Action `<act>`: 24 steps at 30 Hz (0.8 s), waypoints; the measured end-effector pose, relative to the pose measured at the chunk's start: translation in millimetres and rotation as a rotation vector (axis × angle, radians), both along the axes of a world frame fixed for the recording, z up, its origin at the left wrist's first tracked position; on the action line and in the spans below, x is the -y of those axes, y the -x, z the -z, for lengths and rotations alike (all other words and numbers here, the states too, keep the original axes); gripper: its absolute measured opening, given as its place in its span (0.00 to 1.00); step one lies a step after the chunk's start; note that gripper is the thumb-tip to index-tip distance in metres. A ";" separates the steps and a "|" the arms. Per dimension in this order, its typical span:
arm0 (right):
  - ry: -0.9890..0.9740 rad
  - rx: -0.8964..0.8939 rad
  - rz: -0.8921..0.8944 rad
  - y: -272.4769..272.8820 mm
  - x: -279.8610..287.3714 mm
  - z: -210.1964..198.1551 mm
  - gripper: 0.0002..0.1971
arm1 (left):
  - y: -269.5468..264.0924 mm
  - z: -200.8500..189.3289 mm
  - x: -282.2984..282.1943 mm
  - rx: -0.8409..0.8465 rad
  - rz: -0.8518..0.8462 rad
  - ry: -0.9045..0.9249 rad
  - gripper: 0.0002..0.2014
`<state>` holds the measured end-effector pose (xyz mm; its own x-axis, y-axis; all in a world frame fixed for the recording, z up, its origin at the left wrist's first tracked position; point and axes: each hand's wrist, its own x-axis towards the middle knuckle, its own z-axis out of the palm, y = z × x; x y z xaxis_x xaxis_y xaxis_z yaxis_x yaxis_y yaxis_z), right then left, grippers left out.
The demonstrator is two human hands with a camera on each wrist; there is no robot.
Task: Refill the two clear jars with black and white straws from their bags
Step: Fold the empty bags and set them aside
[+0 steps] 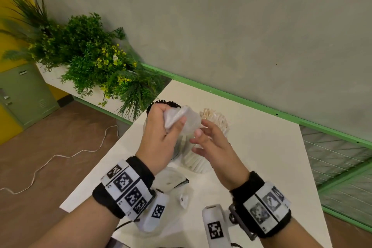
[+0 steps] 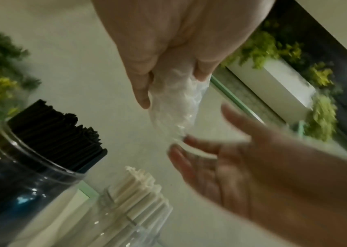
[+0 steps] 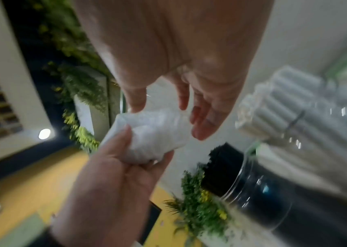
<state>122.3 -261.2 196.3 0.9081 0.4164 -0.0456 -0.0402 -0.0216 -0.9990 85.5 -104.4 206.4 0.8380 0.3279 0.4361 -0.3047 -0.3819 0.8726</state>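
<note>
1. Your left hand (image 1: 159,137) is closed in a fist around a crumpled clear plastic bag (image 1: 181,118), held in the air above the white table (image 1: 261,157); the bag bulges out at the hand's 2 o'clock side.
2. Your right hand (image 1: 213,143) has its fingers spread and loosely bent, fingertips just at the bag's free end. Whether they pinch the plastic or only brush it you cannot tell from any view; the left wrist view is blurred there.
3. The jar of black straws (image 2: 20,167) stands on the table behind your left fist. In the head view only the straw tips show at the fist's 12 o'clock; the jar body is hidden.
4. The jar of white straws (image 1: 213,121) stands beside it, toward 3 o'clock, and your right hand covers most of its middle.
5. In the wrist views both jars look packed, straws poking past the rims.
6. Another piece of clear plastic (image 1: 171,179) lies flat on the table at 6 o'clock from the jars, partly under your left wrist; what it is stays hard to make out.
7. A planter of green foliage (image 1: 90,56) sits at 10 o'clock beyond the table edge.
</note>
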 end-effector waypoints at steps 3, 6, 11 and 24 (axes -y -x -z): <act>-0.175 0.000 -0.137 3.9 -8.2 -5.7 0.26 | 6.2 10.0 2.2 -0.023 0.106 -0.018 0.18; -0.224 0.059 -0.140 8.1 -14.6 -5.2 0.22 | 13.9 13.3 -1.5 -0.044 0.192 0.061 0.17; -0.220 0.090 -0.080 10.4 -23.1 -6.8 0.21 | 15.7 17.5 -9.9 -0.045 0.129 0.124 0.23; 0.118 0.307 -0.292 5.0 -28.5 1.3 0.08 | 31.5 13.3 -19.6 -0.429 0.384 0.739 0.18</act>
